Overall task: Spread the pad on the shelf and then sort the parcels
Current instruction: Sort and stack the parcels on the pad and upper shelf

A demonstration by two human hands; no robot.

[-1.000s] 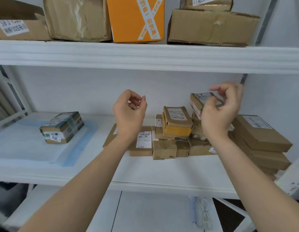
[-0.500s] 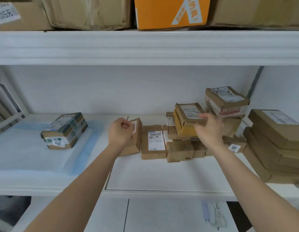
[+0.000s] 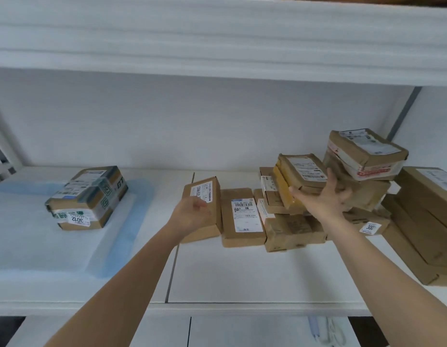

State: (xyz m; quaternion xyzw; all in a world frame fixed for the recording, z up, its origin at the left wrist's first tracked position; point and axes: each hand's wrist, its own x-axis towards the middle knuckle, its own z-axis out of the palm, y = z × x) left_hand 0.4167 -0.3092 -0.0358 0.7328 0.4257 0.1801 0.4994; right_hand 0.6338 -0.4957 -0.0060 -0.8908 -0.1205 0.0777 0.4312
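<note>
1. The pad [image 3: 42, 236] lies spread flat on the left part of the shelf [image 3: 242, 279], a thin white sheet with pale blue edges.
2. A tape-wrapped parcel [image 3: 88, 197], a brown box with green-printed tape and a "3012" sticker, sits on the pad.
3. The other parcels, flat cardboard boxes with white labels, are heaped on the right part of the shelf.
4. The left hand [image 3: 192, 215] reaches forward, fingers curled as a grip round a small tilted box [image 3: 207, 196] at the left end of the heap.
5. The right hand [image 3: 322, 199] reaches up with spread fingers, holding a labelled box [image 3: 302, 171] from below; the thumb's place is unclear.
6. Just right of it, a paper-wrapped package [image 3: 365, 152] tops the stack.
7. Large flat brown boxes [image 3: 427, 211] are stacked at the far right.
</note>
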